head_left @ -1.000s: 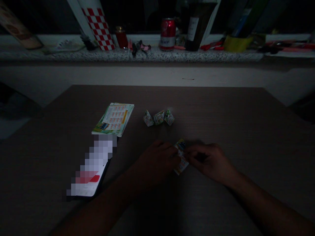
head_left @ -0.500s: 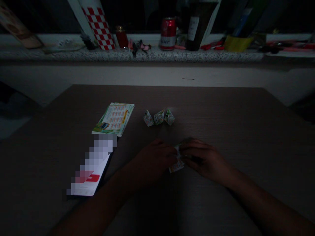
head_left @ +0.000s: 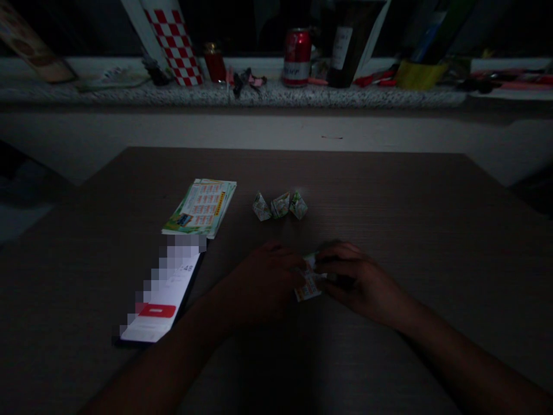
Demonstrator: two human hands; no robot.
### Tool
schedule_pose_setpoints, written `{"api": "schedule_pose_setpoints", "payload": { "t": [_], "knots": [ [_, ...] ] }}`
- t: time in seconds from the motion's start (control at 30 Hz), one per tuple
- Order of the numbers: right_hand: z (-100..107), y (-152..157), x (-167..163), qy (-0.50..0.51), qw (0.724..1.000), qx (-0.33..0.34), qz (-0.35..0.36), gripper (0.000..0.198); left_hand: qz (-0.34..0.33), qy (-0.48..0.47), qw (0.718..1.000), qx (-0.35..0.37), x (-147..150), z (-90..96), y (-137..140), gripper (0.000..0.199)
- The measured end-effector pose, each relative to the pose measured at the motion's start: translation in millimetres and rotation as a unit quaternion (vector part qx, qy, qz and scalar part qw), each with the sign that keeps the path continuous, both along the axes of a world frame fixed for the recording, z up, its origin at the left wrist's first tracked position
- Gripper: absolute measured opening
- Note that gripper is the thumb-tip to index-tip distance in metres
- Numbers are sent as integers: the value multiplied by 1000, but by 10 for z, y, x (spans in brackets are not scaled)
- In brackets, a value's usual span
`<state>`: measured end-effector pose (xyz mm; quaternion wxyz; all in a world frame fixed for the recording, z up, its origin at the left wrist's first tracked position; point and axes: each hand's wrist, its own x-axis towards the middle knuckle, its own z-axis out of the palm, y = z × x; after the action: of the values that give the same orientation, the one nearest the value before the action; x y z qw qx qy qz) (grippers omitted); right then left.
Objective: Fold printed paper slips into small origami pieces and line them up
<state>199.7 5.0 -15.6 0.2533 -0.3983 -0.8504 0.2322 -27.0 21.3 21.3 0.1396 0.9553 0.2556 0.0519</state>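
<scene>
A small printed paper card with calendar-like rows lies low over the table between my two hands. My left hand has its fingers closed on the card's left side. From the other side, my right hand pinches the right edge, where a pale bit of paper sticks up by the thumb. Dim light hides the exact finger contact. Beyond the hands, three folded paper pieces stand in a row: a left one, a middle one and a right one.
A stack of calendar cards lies to the left, with a lit phone in front of it. On the stone windowsill stand a red can, a checkered container, a dark tube and a yellow holder.
My left fingers have drawn back slightly to the left, so more of the card's printed face shows. My right hand stays at the card's right edge. The whole view has shifted slightly.
</scene>
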Motion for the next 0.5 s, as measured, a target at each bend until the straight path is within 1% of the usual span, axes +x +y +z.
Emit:
{"api": "schedule_pose_setpoints", "payload": {
  "t": [0.27,0.4,0.5],
  "knots": [
    [-3,-11,-9,0,1000,-12,0,21,18,-29,999,-11,-6,-7,1,15],
    [-9,-23,-6,-3,1000,-25,-5,23,33,-11,999,-22,-6,-22,26,14],
    [-13,-29,-7,-6,1000,-23,-6,25,41,-5,999,-29,-4,-35,50,15]
  ]
}}
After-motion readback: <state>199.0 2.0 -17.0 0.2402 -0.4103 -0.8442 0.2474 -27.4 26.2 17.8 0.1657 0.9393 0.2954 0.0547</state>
